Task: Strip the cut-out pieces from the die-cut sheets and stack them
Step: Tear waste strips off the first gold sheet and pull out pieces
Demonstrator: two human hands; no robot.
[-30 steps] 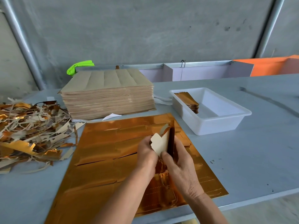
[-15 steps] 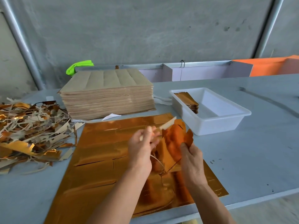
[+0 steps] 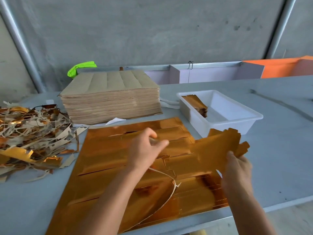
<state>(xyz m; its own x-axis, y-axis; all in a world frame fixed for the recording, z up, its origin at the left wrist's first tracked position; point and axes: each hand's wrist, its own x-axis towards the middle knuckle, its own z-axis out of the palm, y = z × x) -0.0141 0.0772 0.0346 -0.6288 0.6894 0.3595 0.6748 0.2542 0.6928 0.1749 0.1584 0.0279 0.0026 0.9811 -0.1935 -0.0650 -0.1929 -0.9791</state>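
A shiny gold die-cut sheet [image 3: 111, 150] lies flat on the grey table in front of me. My right hand [image 3: 237, 170] grips a gold cut-out piece [image 3: 210, 150] by its right end and holds it above the sheet's right side, just in front of the tub. My left hand [image 3: 145, 150] hovers over the sheet's middle with its fingers curled, pinching a thin waste strip [image 3: 171, 197] that curls down across the sheet. A small stack of gold cut-outs [image 3: 196, 104] stands in the left end of a white plastic tub [image 3: 254, 116].
A thick stack of brown-backed sheets [image 3: 110, 97] sits behind the gold sheet. A heap of gold and beige scrap strips [image 3: 30, 136] covers the table's left side. The table's front edge [image 3: 271, 206] runs just below the sheet.
My hands have pulled apart. The right hand has swung the cut-out piece free and to the right, toward the tub, while the left hand keeps the waste strip over the sheet.
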